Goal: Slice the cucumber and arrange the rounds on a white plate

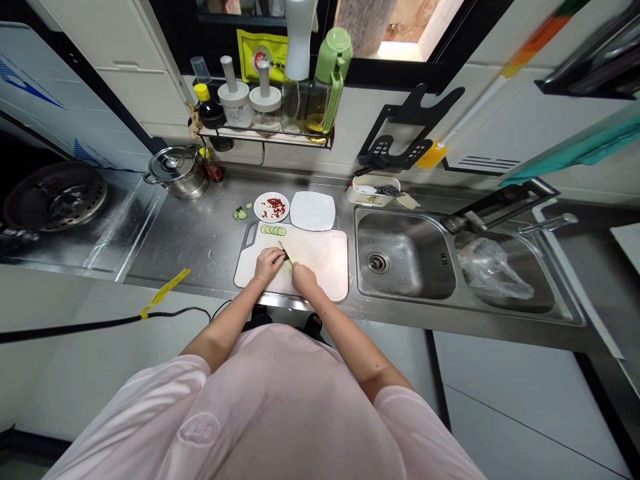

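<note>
Hands (270, 265) (305, 280) near plate (257, 207) of red bits (275, 208)

Lidded steel pot (184, 181) near back edge of worktop (180, 237), left of centre; clear plastic bag (495, 268) in right-hand sink (541, 299).

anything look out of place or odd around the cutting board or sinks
Mildly: some cucumber pieces lie on the bare counter, left of the plate of red bits, rather than on the cutting board with the row of slices. A crumpled plastic bag also sits in the right-hand basin.
</note>
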A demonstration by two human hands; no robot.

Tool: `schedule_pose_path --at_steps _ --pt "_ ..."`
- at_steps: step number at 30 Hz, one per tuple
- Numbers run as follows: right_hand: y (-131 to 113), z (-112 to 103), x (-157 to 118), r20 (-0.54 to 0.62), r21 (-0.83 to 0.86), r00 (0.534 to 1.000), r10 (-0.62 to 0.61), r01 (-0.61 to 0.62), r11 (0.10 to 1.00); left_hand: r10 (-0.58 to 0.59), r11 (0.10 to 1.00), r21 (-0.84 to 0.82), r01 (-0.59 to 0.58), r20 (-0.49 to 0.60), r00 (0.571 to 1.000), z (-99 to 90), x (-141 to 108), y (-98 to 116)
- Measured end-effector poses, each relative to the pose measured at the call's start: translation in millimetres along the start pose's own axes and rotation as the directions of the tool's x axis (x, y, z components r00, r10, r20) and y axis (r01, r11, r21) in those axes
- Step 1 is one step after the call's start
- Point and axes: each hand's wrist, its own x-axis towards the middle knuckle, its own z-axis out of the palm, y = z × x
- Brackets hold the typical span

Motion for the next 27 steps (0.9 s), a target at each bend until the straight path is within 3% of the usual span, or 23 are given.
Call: schedule_pose_path --at_steps 11,20,27 --pt "-4.0 4.0 3.6 -0.020 0.011 0.999 0.026 -0.025 1.000 0.007 1.000 -0.012 -0.007 0.005 1.000 -1.5 -0.2 0.0" --pt "10.4 21.4 -19.2 -0.039 -0.012 0.999 0.022 -0.022 1.000 0.000 1.000 -0.017 0.000 -0.002 1.000 -1.9 -0.1 2.4" --pt "7.8 17.2 -15.0 -0.022 -0.020 0.999 0.029 -0.030 0.999 -0.005 1.000 -0.019 0.005 -0.006 1.000 -1.4 -0.7 3.1"
